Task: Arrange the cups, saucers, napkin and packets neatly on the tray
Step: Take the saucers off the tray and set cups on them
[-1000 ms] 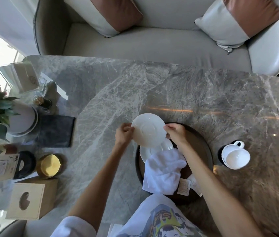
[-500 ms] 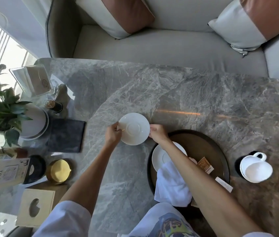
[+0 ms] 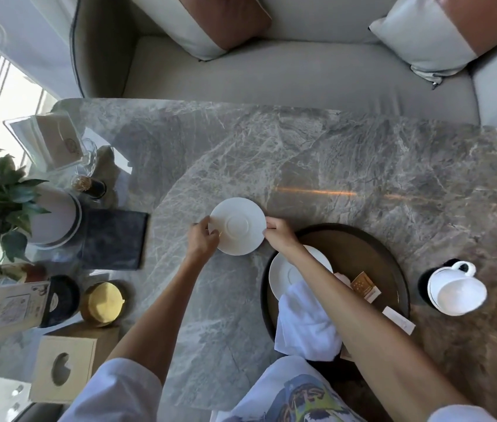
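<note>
A white saucer [image 3: 238,225] is held low over the marble table, left of the dark round tray [image 3: 390,257]. My left hand [image 3: 203,240] grips its left rim and my right hand [image 3: 279,234] its right rim. On the tray lie a second white saucer [image 3: 282,274], a crumpled white napkin [image 3: 306,324] and a brown packet [image 3: 364,284]. A white packet [image 3: 399,319] hangs over the tray's right edge. White cups [image 3: 455,289] stand stacked on the table right of the tray. My right forearm hides part of the tray.
On the left stand a potted plant [image 3: 12,205], a dark menu folder [image 3: 113,236], a bottle [image 3: 88,185], a yellow-lidded pot [image 3: 102,303], a black holder [image 3: 59,300], a card sign [image 3: 0,309] and a tissue box [image 3: 64,365]. A sofa with cushions [image 3: 271,71] runs behind the table.
Both hands have carried the saucer from above the tray leftwards and down to the table beside it. The view shifted left, so the tray and cups appear further right.
</note>
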